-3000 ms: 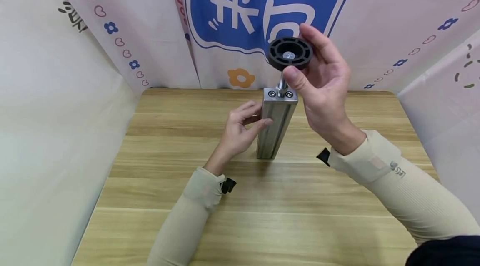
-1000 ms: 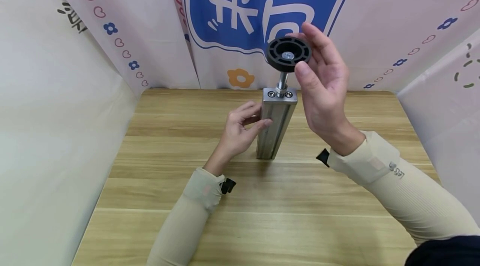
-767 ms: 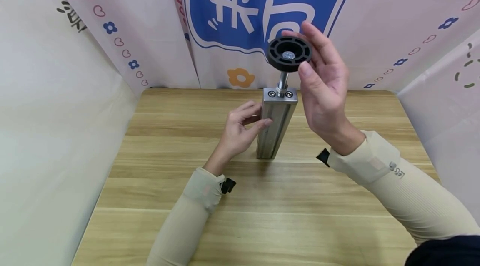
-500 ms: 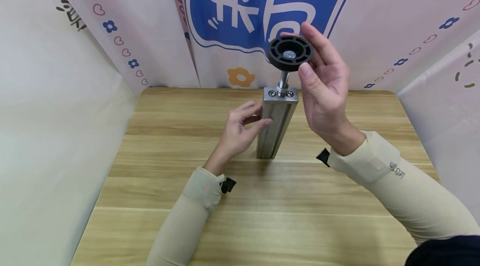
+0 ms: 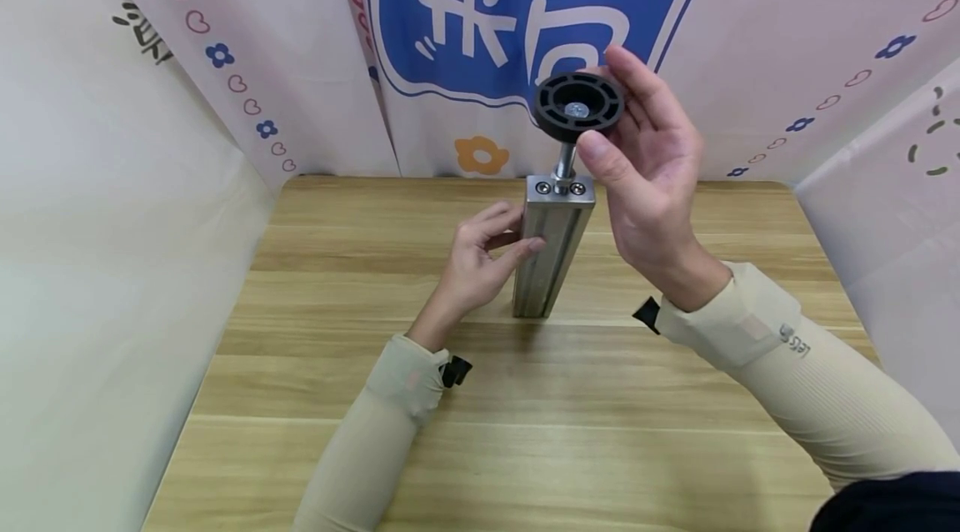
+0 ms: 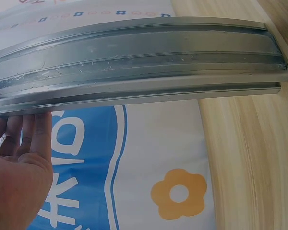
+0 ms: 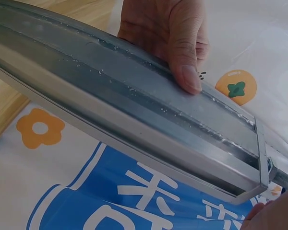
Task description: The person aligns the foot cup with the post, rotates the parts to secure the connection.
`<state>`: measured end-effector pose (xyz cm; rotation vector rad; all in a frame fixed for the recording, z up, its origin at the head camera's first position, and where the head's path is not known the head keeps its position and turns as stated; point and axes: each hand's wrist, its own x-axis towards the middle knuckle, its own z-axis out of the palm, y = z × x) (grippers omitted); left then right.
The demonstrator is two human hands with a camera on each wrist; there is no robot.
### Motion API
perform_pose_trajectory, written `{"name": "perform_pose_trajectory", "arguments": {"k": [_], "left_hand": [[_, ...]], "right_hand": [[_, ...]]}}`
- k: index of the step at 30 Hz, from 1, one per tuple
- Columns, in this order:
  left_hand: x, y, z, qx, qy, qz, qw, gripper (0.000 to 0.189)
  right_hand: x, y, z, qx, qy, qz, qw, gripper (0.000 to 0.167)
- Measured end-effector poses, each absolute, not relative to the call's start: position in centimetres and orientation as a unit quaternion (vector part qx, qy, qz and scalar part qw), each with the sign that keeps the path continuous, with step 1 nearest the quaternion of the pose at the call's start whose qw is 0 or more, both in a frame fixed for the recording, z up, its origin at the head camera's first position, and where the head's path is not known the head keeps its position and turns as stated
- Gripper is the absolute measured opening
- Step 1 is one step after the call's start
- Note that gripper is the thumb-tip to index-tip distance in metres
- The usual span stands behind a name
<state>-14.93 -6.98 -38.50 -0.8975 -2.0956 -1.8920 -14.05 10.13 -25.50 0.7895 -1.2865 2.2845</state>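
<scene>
A silver aluminium profile [image 5: 551, 248] stands upright on the table. Two screws fix a metal plate [image 5: 561, 192] to its upper end. From that plate rises a threaded rod [image 5: 566, 161], topped by the round black base of a levelling foot [image 5: 577, 102]. My left hand [image 5: 483, 257] grips the profile by its left side, thumb on the front face; the left wrist view shows its fingers [image 6: 41, 132] against the edge. Around the black base curls my right hand [image 5: 648, 157], thumb at the near rim and fingers behind, partly hidden. Only a bit of it [image 7: 276, 211] appears in the right wrist view.
Beneath everything lies a wood-grain table [image 5: 360, 282]. A printed cloth backdrop [image 5: 300, 32] with a blue panel hangs close behind the profile, and a white cloth wall [image 5: 112, 223] borders the left side. More cloth [image 5: 885, 132] closes off the right.
The right thumb moved right along the rim of the black base, then came back left to its near edge. The left hand and the profile have stayed in place.
</scene>
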Motion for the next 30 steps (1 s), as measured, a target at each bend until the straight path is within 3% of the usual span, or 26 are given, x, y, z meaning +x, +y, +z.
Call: {"name": "perform_pose_trajectory", "arguments": {"k": [16,30], "left_hand": [[-14.86,-7.07,-38.52,-0.298,-0.711,-0.63,0.088,0.039],[-14.93,-7.04,-38.59,-0.304,-0.707,-0.632,0.091,0.037]], "right_hand": [[-14.16,10.2,-25.45,0.296,-0.503,0.782,0.218,0.073],[-14.09,10.23,-25.39,0.298,-0.484,0.8,0.192,0.058]]}}
